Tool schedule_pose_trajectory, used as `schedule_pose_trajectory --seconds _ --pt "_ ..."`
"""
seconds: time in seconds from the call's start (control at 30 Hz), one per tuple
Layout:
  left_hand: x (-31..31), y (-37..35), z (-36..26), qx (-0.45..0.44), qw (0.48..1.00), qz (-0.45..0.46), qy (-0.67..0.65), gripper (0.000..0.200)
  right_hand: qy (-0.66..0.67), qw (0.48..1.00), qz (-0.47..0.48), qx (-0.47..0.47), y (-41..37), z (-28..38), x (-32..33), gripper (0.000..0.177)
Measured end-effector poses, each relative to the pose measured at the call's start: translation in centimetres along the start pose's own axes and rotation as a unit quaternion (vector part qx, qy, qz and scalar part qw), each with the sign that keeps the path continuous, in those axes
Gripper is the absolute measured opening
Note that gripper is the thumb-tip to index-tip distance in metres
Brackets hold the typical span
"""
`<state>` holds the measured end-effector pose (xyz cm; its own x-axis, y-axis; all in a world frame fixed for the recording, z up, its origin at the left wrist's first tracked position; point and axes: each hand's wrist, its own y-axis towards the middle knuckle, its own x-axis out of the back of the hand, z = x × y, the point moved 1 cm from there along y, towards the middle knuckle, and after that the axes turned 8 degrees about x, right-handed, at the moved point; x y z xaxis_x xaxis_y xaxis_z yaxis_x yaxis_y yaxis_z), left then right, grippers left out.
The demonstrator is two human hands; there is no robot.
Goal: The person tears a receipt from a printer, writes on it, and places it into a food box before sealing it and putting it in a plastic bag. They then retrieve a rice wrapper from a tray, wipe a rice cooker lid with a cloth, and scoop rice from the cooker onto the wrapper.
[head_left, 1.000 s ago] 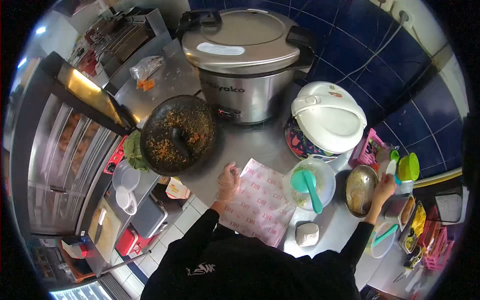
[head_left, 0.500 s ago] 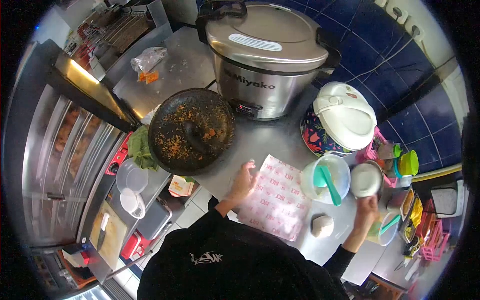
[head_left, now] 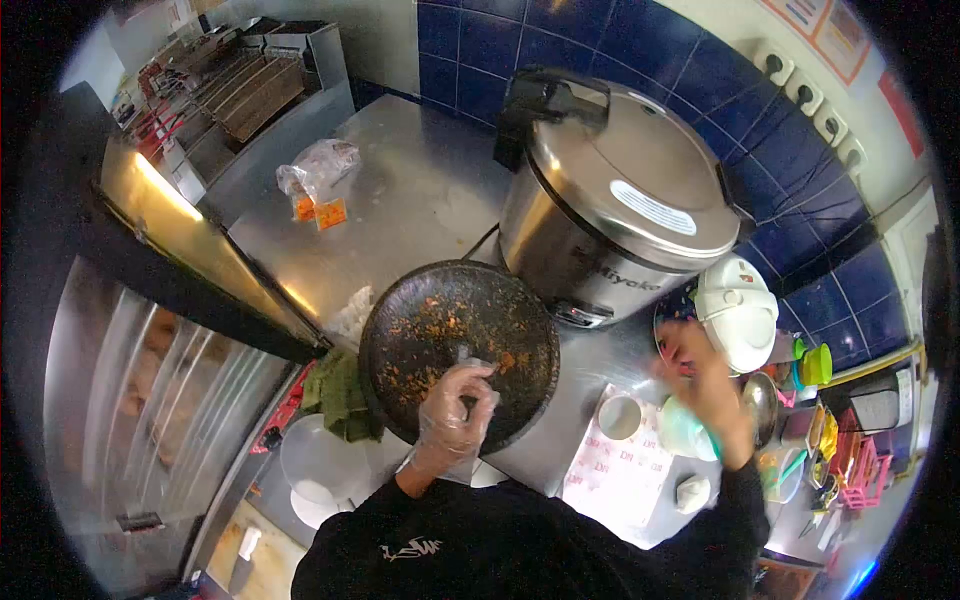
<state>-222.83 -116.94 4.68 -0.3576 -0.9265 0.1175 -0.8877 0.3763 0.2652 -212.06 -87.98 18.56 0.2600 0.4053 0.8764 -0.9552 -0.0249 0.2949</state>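
Note:
My left hand (head_left: 455, 418), in a clear plastic glove, is over the near part of a dark stone mortar (head_left: 400, 330). Its fingers curl round the dark pestle (head_left: 468, 404), most of which they hide. Orange-red crumbs cling to the mortar's face. My right hand (head_left: 718, 395), blurred by motion, is raised with its fingers apart and nothing in them. Below it is a pale tub (head_left: 684, 430) with a green utensil. A round, pale bowl (head_left: 621, 417) rests on the printed wrapping paper (head_left: 615, 475). Beside the paper lies a small white bundle (head_left: 693, 491).
A large steel rice cooker (head_left: 620, 200) stands behind the mortar, with a white-lidded flask-like container (head_left: 737, 310) to its right. A plastic bag with orange packets (head_left: 320, 175) lies at the back left. A green cloth (head_left: 343, 395) and a metal bowl (head_left: 760, 405) flank the work area.
The view has swung left. My left hand has gone from the paper to the mortar. The pale bowl has moved from the right onto the paper, and my right hand has let go of it.

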Motion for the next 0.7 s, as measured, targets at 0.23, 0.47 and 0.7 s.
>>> schedule_pose_trajectory --seconds 0.23,0.47,0.7 --pt "3.9 2.1 0.3 0.005 0.997 -0.029 0.07 0.031 -0.233 0.911 -0.119 0.319 30.4 -3.8 2.7 0.049" --pt "3.8 1.5 1.6 0.057 0.992 -0.111 0.024 0.032 -0.197 0.926 0.039 0.321 37.4 -8.0 0.0 0.057" --pt "4.0 2.1 1.1 0.017 0.983 -0.113 0.147 0.028 -0.172 0.901 -0.037 0.396 37.6 -7.9 5.1 0.059"
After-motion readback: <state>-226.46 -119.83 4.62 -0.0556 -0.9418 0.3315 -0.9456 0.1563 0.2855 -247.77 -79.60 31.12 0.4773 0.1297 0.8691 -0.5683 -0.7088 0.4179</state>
